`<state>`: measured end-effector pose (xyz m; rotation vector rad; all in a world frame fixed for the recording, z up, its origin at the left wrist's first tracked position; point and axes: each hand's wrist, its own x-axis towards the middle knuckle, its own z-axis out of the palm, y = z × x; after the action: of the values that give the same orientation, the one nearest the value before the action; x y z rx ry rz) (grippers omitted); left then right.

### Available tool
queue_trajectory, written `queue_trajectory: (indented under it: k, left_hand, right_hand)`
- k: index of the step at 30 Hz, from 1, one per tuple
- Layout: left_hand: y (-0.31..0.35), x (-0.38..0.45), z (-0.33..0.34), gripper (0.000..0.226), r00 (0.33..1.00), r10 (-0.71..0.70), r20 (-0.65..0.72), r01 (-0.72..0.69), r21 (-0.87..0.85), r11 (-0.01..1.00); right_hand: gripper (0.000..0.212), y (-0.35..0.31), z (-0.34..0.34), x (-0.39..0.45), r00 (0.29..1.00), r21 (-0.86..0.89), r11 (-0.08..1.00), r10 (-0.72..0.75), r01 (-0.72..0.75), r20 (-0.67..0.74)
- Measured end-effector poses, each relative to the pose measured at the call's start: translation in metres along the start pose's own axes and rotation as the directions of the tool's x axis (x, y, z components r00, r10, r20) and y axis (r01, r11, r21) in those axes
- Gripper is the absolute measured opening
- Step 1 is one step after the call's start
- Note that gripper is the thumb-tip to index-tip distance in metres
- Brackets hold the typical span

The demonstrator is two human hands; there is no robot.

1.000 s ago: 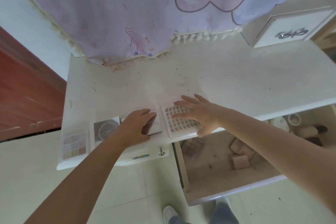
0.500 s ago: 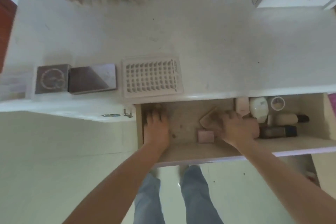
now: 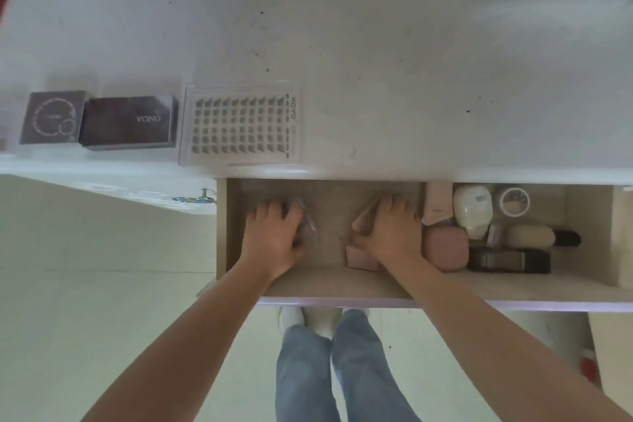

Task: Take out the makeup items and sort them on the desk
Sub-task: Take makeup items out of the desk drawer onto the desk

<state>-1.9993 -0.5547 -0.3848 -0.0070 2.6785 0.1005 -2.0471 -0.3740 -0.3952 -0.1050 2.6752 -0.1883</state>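
**Both hands down in the open drawer**

The white desk [image 3: 376, 79] carries three sorted items along its front edge: a clear lash tray [image 3: 239, 127], a dark box marked VONO [image 3: 128, 123] touching a smaller dark square box [image 3: 51, 117]. Below, the open drawer [image 3: 342, 288] holds the rest. The left hand [image 3: 274, 236] lies over a clear, flat item [image 3: 308, 221], fingers curled onto it. The right hand [image 3: 394, 233] grips a tan flat piece [image 3: 363, 217], with a small pink square [image 3: 359, 257] under its heel. Just right of that hand lie a rounded pink case [image 3: 447, 248], a white bottle [image 3: 474, 209], a black tube [image 3: 508, 260] and a small round jar [image 3: 513, 201].
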Motion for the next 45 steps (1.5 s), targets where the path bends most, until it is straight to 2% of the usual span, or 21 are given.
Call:
queue_trajectory:
  k: [2,4,6,9,10,12,15,18,20,22,25,32,40,42,45]
  left_hand:
    - [0.003,-0.012,-0.013,0.063,0.985,0.149,-0.080,-0.152,-0.024,0.988]
    - [0.007,-0.026,-0.025,0.060,0.948,0.240,-0.210,-0.252,-0.030,0.967]
    - [0.013,-0.037,-0.046,0.053,0.900,0.254,-0.354,-0.296,-0.069,0.953]
    - [0.017,-0.033,-0.088,0.051,0.853,0.263,-0.451,-0.334,-0.083,0.939]
    - [0.016,-0.028,-0.104,0.051,0.847,0.268,-0.460,-0.339,-0.079,0.937]
    - [0.014,-0.010,-0.133,0.050,0.856,0.273,-0.439,-0.340,-0.080,0.937]
    - [0.020,0.014,-0.167,0.051,0.926,0.291,-0.242,-0.321,-0.095,0.942]
    - [0.028,0.034,-0.171,0.050,0.943,0.317,-0.098,-0.320,-0.011,0.947]
    - [0.028,0.042,-0.167,0.044,0.951,0.304,-0.051,-0.305,-0.007,0.952]
    - [0.026,0.051,-0.169,0.036,0.950,0.306,-0.066,-0.307,-0.003,0.952]
    - [0.029,0.060,-0.168,0.038,0.945,0.316,-0.079,-0.320,-0.038,0.947]
    - [0.028,0.060,-0.151,0.043,0.953,0.297,-0.054,-0.301,-0.096,0.949]
    - [0.025,0.061,-0.156,0.044,0.960,0.276,-0.037,-0.279,-0.126,0.952]
    - [0.027,0.059,-0.157,0.050,0.960,0.278,-0.023,-0.279,-0.101,0.955]
    - [0.030,0.055,-0.162,0.071,0.971,0.237,-0.021,-0.238,-0.033,0.971]
  right_hand:
    - [0.075,0.011,-0.018,-0.010,0.985,0.048,0.985,-0.163,0.166,-0.058]
    - [0.072,0.024,-0.035,-0.025,0.929,0.037,0.938,-0.336,0.345,-0.155]
    - [0.071,0.034,-0.055,-0.039,0.851,0.015,0.872,-0.474,0.490,-0.226]
    - [0.071,0.040,-0.098,-0.043,0.752,-0.058,0.795,-0.592,0.603,-0.290]
    - [0.071,0.041,-0.113,-0.038,0.742,-0.094,0.790,-0.604,0.606,-0.291]
    - [0.074,0.038,-0.145,-0.024,0.774,-0.157,0.811,-0.585,0.564,-0.241]
    - [0.076,0.028,-0.177,-0.004,0.799,-0.207,0.816,-0.574,0.540,-0.177]
    - [0.080,0.015,-0.185,0.012,0.807,-0.249,0.789,-0.589,0.561,-0.050]
    - [0.077,0.007,-0.179,0.021,0.817,-0.259,0.786,-0.576,0.561,0.021]
    - [0.071,0.003,-0.176,0.032,0.814,-0.259,0.783,-0.581,0.565,0.018]
    - [0.069,0.004,-0.169,0.042,0.821,-0.253,0.791,-0.570,0.557,0.024]
    - [0.078,0.016,-0.160,0.043,0.824,-0.250,0.791,-0.562,0.559,0.063]
    - [0.085,0.018,-0.159,0.048,0.828,-0.133,0.818,-0.556,0.560,0.074]
    - [0.084,0.023,-0.156,0.050,0.835,-0.118,0.826,-0.545,0.551,0.082]
    - [0.081,0.027,-0.159,0.050,0.842,-0.140,0.830,-0.534,0.539,0.077]
